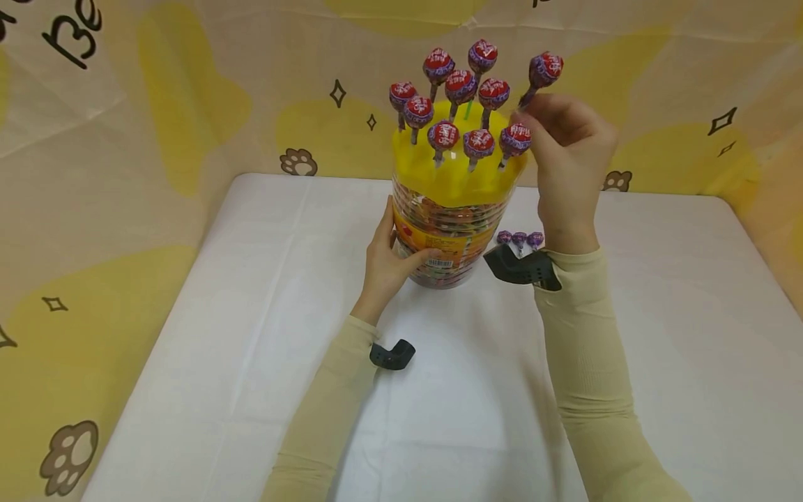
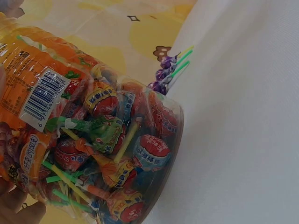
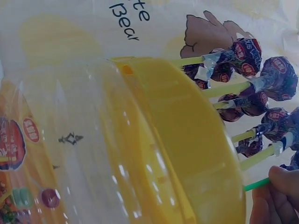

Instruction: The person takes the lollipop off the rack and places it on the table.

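Observation:
A clear plastic candy jar [image 1: 467, 245] with a yellow lid [image 1: 453, 187] stands on the table, tilted slightly. My left hand [image 1: 384, 268] grips its lower side, thumb across the label near the barcode [image 2: 44, 99]. Wrapped lollipops inside show through the wall. Several red-and-purple lollipops [image 1: 444, 136] stand upright in the lid by their sticks. At the lid's right rim, my right hand [image 1: 572, 157] pinches another lollipop [image 1: 545, 70] below its wrapped head. In the right wrist view its green stick [image 3: 257, 184] meets the lid's top, between thumb and fingers.
Three purple lollipops [image 1: 519, 239] lie on the white tabletop [image 1: 301, 335] just right of the jar, partly behind my right wrist. A yellow patterned cloth backdrop [image 1: 251, 84] rises behind the table and at its sides. Black camera mounts [image 1: 392, 355] sit on both wrists.

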Available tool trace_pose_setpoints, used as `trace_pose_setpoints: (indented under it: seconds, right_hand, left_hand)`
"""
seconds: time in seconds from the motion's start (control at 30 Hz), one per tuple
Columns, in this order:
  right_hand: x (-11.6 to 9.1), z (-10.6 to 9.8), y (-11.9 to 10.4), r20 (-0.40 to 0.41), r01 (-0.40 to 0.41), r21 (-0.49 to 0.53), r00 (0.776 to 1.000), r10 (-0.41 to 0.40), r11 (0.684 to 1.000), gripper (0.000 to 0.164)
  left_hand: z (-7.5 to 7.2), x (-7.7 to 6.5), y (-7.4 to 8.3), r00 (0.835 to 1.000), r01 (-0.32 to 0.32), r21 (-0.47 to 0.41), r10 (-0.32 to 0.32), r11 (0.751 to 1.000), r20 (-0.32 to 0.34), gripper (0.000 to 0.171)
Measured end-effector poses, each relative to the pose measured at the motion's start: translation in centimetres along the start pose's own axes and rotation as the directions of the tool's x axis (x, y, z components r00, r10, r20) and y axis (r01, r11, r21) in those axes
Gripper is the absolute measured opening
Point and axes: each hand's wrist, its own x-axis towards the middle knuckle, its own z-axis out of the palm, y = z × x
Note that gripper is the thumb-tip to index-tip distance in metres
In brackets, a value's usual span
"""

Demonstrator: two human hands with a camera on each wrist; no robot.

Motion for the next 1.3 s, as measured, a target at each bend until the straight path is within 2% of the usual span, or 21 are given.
trace_pose_setpoints:
  seconds: [0.3,0.63,1.0,1.17,1.3]
  right_hand:
    - [-0.4,-1.2,-0.2,-0.016,-0.023,0.053,1.0,0.024,0.998,0.009]
    - [-1.4,-3.8,0.8,-0.04,-0.033,0.125,0.998,0.039,0.992,0.01]
    - [-2.5,-7.4,2.5,-0.061,-0.08,0.022,0.995,0.081,0.997,0.012]
    - [-3.0,-8.5,2.9,-0.071,-0.158,-0.066,0.986,0.153,0.985,0.013]
    - [-3.3,-9.3,3.2,-0.079,-0.21,-0.099,0.976,0.203,0.973,0.011]
  left_hand:
    - [0.0,0.0,0.0,1.0,-0.001,-0.002,0.001,1.0,0.001,0.1]
    - [0.0,0.1,-0.2,1.0,-0.024,0.004,0.024,1.0,0.003,0.1]
    - [0.0,0.1,-0.2,1.0,-0.03,0.01,0.03,0.999,0.003,0.101]
    - [0.0,0.1,-0.3,1.0,-0.021,0.008,0.021,1.0,0.003,0.101]
    - [0.0,0.1,-0.4,1.0,-0.027,0.008,0.027,1.0,0.001,0.101]
